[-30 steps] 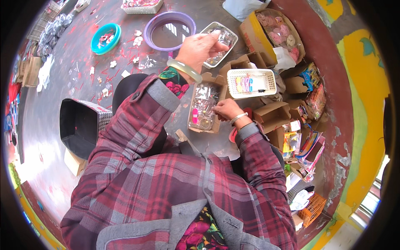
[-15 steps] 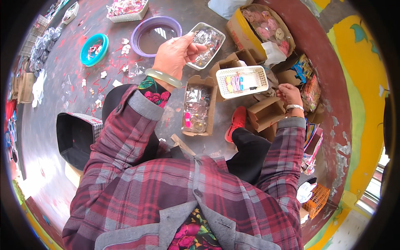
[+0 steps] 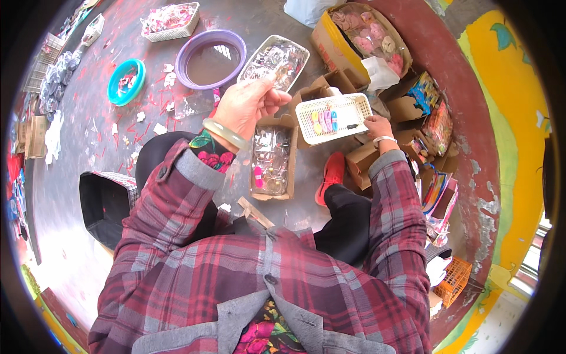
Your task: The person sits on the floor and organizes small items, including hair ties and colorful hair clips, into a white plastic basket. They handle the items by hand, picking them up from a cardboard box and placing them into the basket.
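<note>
My left hand point(image 3: 250, 105) is raised over the near edge of a white basket point(image 3: 242, 74) full of clear packets. Its thumb and fingers are pinched together, and whatever is between them cannot be made out. A small pink thing point(image 3: 216, 96) shows beside the left wrist; whether it is held or lies on the floor is unclear. My right hand point(image 3: 377, 127), fingers bent together, is at the right end of a small white basket point(image 3: 321, 138). In that basket lie several yellow, pink, purple and blue strips point(image 3: 325, 121) and a small black piece point(image 3: 353, 126) near my right fingertips.
An open cardboard box point(image 3: 290, 183) of clear packets stands before me. Beyond are a purple basin point(image 3: 183, 74) and a teal basin point(image 3: 141, 88). A large carton point(image 3: 321, 44) of pink flower-like pieces and other boxes line the right wall. A black bin point(image 3: 100, 203) stands left.
My right hand has moved left, from beside the boxes to the small basket's right end. My left hand has come down a little, nearer to me. The whole view has shifted slightly.
</note>
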Motion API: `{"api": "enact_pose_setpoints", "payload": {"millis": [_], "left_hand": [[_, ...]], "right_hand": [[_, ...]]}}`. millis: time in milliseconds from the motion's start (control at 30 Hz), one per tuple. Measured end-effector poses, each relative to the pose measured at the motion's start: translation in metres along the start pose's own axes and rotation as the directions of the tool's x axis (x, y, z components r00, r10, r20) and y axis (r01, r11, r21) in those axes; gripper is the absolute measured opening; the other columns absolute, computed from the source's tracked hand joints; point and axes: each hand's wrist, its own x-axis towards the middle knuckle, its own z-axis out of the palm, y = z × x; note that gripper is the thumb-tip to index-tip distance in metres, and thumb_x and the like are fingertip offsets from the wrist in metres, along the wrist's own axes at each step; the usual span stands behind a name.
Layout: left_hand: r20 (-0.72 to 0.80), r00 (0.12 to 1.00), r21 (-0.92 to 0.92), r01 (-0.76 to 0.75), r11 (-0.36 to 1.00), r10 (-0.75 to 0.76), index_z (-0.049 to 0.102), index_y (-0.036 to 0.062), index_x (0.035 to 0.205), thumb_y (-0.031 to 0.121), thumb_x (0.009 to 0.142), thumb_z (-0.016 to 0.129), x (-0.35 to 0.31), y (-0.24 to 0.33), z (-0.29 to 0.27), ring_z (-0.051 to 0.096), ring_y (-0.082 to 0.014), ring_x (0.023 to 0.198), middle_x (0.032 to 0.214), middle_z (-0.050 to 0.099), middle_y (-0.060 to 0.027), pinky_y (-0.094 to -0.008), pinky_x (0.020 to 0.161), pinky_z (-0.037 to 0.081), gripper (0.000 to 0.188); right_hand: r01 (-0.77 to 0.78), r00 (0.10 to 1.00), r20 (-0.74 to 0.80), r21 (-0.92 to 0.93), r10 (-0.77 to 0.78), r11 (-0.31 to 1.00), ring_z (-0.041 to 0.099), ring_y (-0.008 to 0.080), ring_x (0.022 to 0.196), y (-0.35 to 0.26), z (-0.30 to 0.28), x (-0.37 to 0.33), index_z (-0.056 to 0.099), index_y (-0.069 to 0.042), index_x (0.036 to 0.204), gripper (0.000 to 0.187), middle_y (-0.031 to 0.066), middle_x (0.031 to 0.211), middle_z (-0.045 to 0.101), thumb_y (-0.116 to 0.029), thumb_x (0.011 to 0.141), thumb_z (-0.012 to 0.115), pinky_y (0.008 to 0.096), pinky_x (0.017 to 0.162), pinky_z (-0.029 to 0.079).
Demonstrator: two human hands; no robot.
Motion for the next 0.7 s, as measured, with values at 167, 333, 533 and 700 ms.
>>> {"api": "enact_pose_setpoints", "payload": {"millis": [167,333,533,700], "left_hand": [[0.006,0.999,-0.001,0.046,0.999,-0.046,0.056,0.0037,0.073,0.024,0.089,0.048,0.0,0.0,0.001,0.058,-0.0161,0.079,0.083,0.063,-0.0114,-0.0274,0.072,0.043,0.027],[0.009,0.993,0.006,0.117,0.993,-0.117,0.056,0.0045,0.072,0.025,0.088,0.051,0.002,0.001,0.003,0.057,-0.0155,0.077,0.081,0.063,-0.0109,-0.0275,0.071,0.043,0.026],[-0.029,0.99,0.0,0.139,0.99,-0.139,0.055,0.0055,0.069,0.026,0.087,0.053,0.004,0.002,0.0,0.057,-0.0165,0.076,0.079,0.062,-0.0117,-0.0286,0.073,0.043,0.028],[-0.047,0.986,0.005,0.16,0.987,-0.16,0.054,0.0056,0.068,0.026,0.087,0.053,0.002,0.004,-0.001,0.058,-0.0168,0.077,0.079,0.062,-0.0117,-0.0292,0.074,0.044,0.028]], "right_hand": [[0.129,0.988,0.115,-0.261,-0.102,0.957,0.056,0.0342,0.096,-0.001,0.016,0.041,0.061,-0.006,0.101,0.043,0.0189,0.103,0.059,-0.033,0.068,0.061,0.0383,0.084,0.044],[0.029,0.998,0.065,-0.404,-0.003,0.914,0.055,0.0324,0.1,0.0,0.053,0.067,0.061,-0.003,0.102,0.046,0.0206,0.106,0.058,-0.032,0.066,0.064,0.0366,0.087,0.043],[-0.13,0.972,0.158,-0.261,0.175,0.956,0.061,0.0257,0.093,-0.012,0.053,0.081,0.063,-0.001,0.096,0.044,0.0174,0.098,0.062,-0.027,0.062,0.072,0.0322,0.08,0.046],[-0.254,0.914,0.256,-0.242,0.314,0.937,0.061,0.0221,0.093,-0.022,0.05,0.081,0.064,-0.006,0.099,0.046,0.0127,0.101,0.063,-0.031,0.062,0.074,0.0299,0.081,0.046]]}}
